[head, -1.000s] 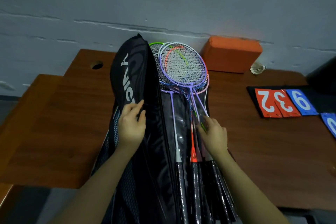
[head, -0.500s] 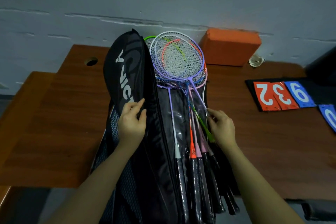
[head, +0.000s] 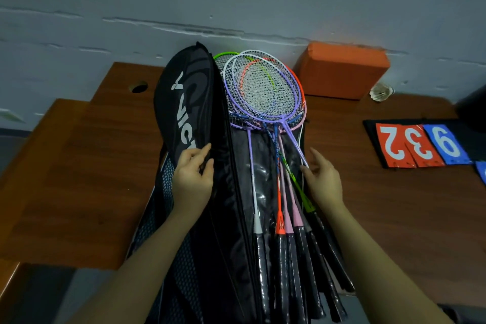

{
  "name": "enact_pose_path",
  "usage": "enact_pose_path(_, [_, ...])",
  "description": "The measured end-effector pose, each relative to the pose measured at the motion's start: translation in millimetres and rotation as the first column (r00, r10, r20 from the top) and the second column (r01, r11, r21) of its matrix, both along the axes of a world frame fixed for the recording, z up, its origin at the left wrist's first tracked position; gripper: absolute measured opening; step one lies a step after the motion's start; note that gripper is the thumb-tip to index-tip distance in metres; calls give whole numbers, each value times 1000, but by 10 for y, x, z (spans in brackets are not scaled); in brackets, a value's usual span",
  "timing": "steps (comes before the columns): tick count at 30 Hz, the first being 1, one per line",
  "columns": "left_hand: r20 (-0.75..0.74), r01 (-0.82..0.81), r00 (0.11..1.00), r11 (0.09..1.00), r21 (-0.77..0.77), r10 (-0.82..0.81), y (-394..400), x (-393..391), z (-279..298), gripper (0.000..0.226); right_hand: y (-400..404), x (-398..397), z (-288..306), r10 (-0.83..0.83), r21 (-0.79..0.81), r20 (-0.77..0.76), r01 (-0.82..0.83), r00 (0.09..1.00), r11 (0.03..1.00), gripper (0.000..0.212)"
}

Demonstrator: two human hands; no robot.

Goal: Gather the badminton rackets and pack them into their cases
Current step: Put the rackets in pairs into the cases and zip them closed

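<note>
on case (head: 189, 102), left hand (head: 193, 179) seemingly gripping.

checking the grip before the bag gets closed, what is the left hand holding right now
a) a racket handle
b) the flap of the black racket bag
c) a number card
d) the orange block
b: the left hand pinches the edge of the black bag's flap, holding it open beside the rackets, far from the orange block and the number cards.
</note>
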State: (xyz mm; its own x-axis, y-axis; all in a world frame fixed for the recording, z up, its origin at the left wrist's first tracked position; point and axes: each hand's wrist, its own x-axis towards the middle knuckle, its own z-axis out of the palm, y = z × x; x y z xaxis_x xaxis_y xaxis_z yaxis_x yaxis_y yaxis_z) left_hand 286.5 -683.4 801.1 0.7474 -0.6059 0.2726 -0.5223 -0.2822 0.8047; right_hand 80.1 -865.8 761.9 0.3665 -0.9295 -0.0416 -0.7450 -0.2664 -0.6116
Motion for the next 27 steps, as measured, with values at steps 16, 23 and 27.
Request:
enact_pose_path(16, [-10,-5,1000,1000,31,5,3,-18,36,34,84,26,203,65,356,410,-225,910,907,63])
enact_pose_path(23, [-3,-11,1000,1000,25,11,116,21,114,34,263,51,329,45,371,509,-266,860,890,59])
enact_pose_path(27, [-46,-29,998,999,38,31,146,64,231,35,380,60,353,-26,393,521,-213,853,894,45])
